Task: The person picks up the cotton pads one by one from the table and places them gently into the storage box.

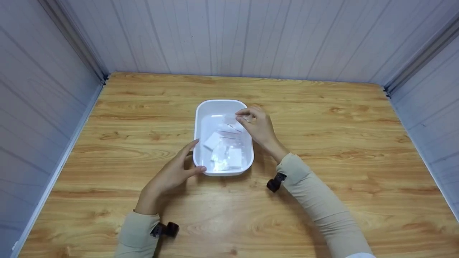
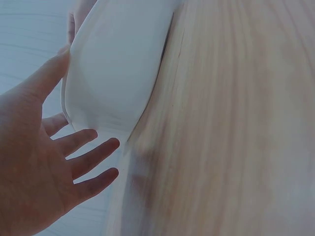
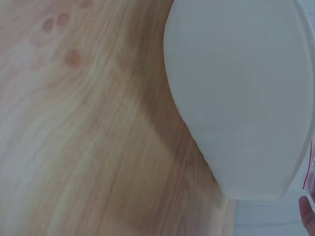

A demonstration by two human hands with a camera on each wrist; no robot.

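A white plastic tub [image 1: 220,103] stands on the wooden table. Inside lie several clear zip bags [image 1: 229,134] with thin red lines, and white square pieces [image 1: 235,157]. My left hand [image 1: 175,170] touches the tub's near left corner, thumb at the near rim and index finger at the left side; in the left wrist view its fingers are spread and fairly straight. Over the tub's right rim, my right hand [image 1: 259,125] pinches a clear zip bag [image 3: 308,172] between thumb and fingers. That bag's red line shows at the right wrist view's edge; the rest is hard to make out.
The wooden table [image 1: 340,143] extends around the tub on all sides. Pale panelled walls [image 1: 229,39] close it in at the back, left and right. Each sleeve carries a small black wrist camera [image 1: 275,182].
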